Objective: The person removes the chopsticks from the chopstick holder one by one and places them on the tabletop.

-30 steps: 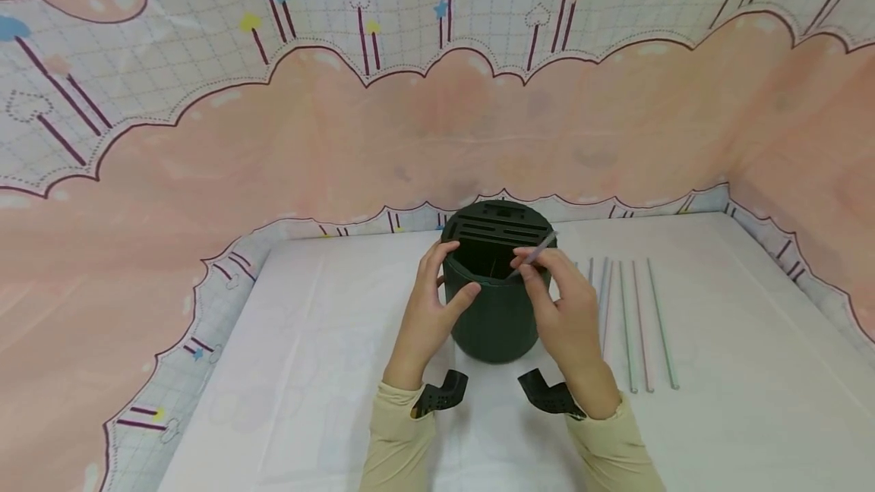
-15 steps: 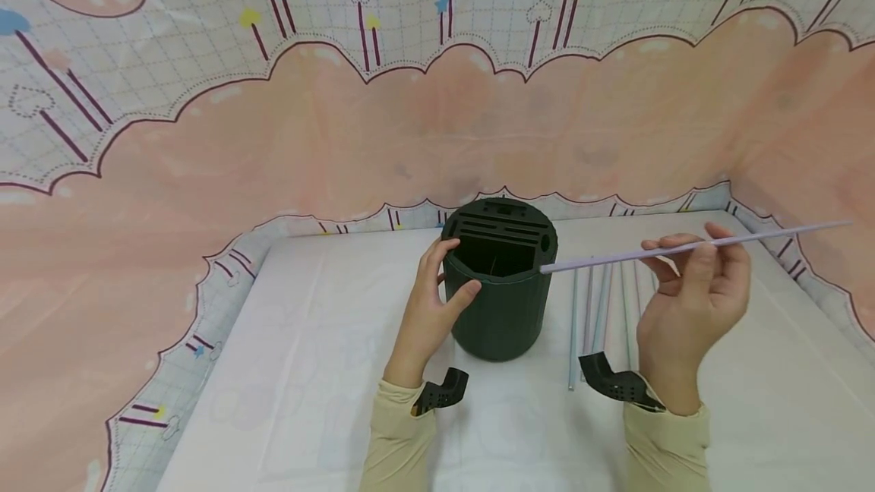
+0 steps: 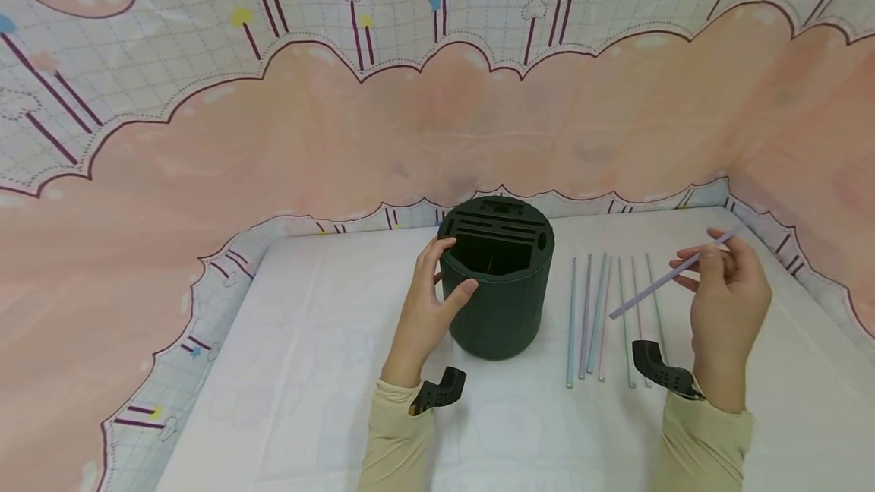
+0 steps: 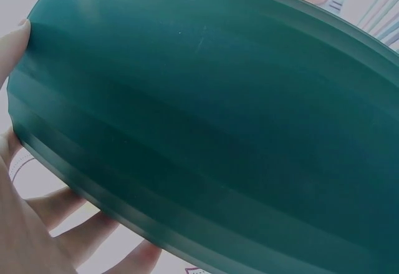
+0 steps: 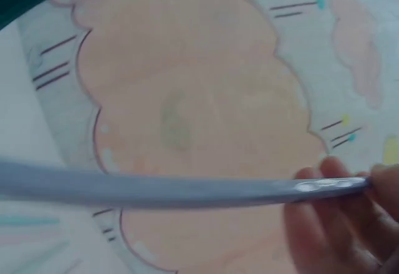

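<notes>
A dark green round pen holder (image 3: pixel 502 317) stands upright on the white table, with slots in the back of its top and a wide opening at the front. My left hand (image 3: pixel 425 313) grips its left side, thumb at the front of the rim and fingers round the side; the left wrist view shows the holder's faceted wall (image 4: pixel 206 118) close up. Off to the right, my right hand (image 3: pixel 730 302) pinches a thin pale purple stick (image 3: pixel 656 285) above the table. In the right wrist view that stick (image 5: pixel 156 191) runs leftward from the fingertips.
Several thin sticks in blue, purple, pink and green, such as a blue stick (image 3: pixel 571 325), lie side by side on the white table (image 3: pixel 301 370), right of the holder. A patterned peach cloth (image 3: pixel 328 143) rises behind the table and along both sides.
My right hand has drawn the purple stick out of the holder's opening and carried it right, over the loose sticks, tipping its near end down. My left hand stays on the holder.
</notes>
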{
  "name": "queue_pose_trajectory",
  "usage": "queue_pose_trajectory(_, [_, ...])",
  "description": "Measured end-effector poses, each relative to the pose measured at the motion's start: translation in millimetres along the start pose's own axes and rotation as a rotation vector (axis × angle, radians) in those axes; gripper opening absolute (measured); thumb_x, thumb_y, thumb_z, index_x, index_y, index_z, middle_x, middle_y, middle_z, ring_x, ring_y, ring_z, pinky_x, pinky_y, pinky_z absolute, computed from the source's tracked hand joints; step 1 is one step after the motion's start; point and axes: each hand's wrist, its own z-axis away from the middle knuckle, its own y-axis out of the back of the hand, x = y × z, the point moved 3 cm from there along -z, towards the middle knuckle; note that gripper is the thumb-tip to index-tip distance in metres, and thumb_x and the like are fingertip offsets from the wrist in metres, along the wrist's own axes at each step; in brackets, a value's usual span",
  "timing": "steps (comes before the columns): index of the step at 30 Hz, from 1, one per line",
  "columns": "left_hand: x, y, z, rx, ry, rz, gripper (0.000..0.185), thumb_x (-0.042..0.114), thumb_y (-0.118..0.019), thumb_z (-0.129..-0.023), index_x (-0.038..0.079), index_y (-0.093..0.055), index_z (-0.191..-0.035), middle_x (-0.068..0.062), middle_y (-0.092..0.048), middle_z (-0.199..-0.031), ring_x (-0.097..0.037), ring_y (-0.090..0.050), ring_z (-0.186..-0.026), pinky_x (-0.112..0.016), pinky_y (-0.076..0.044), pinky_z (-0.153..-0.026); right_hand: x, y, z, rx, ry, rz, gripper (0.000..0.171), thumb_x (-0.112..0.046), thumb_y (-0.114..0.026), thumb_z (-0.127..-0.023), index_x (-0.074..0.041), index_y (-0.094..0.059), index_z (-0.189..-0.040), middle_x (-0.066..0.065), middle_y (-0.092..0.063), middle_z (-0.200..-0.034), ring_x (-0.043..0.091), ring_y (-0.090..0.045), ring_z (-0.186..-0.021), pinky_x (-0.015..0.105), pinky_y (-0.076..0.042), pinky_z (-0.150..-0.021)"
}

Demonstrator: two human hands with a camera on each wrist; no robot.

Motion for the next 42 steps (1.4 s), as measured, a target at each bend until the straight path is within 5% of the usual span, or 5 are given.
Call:
queue_pose_trajectory(5, [-0.5, -1.2, -0.3, 0.003, 0.006, 0.006, 0.058, 0.048, -0.057, -0.083, 0.038, -0.03, -0.133, 0.009, -0.018, -0.143, -0.011, -0.023, -0.128, -0.046, -0.033, -0.098, 23, -7, -4, -0.158, -0.065, 0.466, 0.035, -0.026, -0.042, -0.094, -0.02, -0.049, -0.127, 0.001, -0.062, -0.091, -0.002, -0.058, -0.069, 0.009, -0.047, -0.059])
queue_pose_trajectory(8, [-1.5, -2.5, 0.4, -0.003, 0.007, 0.007, 0.058, 0.046, -0.057, -0.083, 0.037, -0.03, -0.133, 0.008, -0.018, -0.143, -0.011, -0.024, -0.127, -0.044, -0.033, -0.098, 37, -8, -4, -0.254, -0.078, 0.569, 0.042, -0.024, -0.042, -0.094, -0.019, -0.038, -0.135, 0.008, -0.061, -0.1, 0.0, -0.059, -0.07, 0.01, -0.047, -0.059])
queue_pose_trajectory(19, [1.0, 0.4, 0.9, -0.002, -0.01, -0.002, 0.059, 0.048, -0.057, -0.083, 0.035, -0.03, -0.134, 0.008, -0.018, -0.144, -0.011, -0.023, -0.128, -0.045, -0.033, -0.098, 77, -20, -3, -0.509, -0.06, 0.64, 0.068, -0.017, -0.048, -0.09, -0.018, -0.007, -0.144, 0.015, -0.051, -0.116, 0.028, -0.057, -0.093, 0.04, -0.05, -0.065])
queue_pose_trajectory(31, [-0.9, 2.4, 2.7, -0.004, 0.007, -0.001, 0.059, 0.045, -0.058, -0.083, 0.037, -0.029, -0.134, 0.008, -0.017, -0.144, -0.011, -0.022, -0.128, -0.047, -0.032, -0.098, 112, -26, 9, -0.655, -0.176, 0.735, 0.05, -0.012, -0.052, -0.086, 0.006, -0.036, -0.131, 0.025, -0.052, -0.109, 0.036, -0.05, -0.094, 0.048, -0.043, -0.078])
queue_pose_trajectory(42, [-1.1, 6.4, 4.8, 0.003, 0.038, 0.005, 0.059, 0.045, -0.058, -0.082, 0.038, -0.03, -0.133, 0.009, -0.018, -0.143, -0.011, -0.023, -0.128, -0.047, -0.031, -0.099, 115, -32, 10, -0.609, -0.044, 0.81, 0.043, -0.008, -0.05, -0.083, 0.008, -0.046, -0.122, 0.024, -0.054, -0.101, 0.037, -0.048, -0.09, 0.049, -0.039, -0.074])
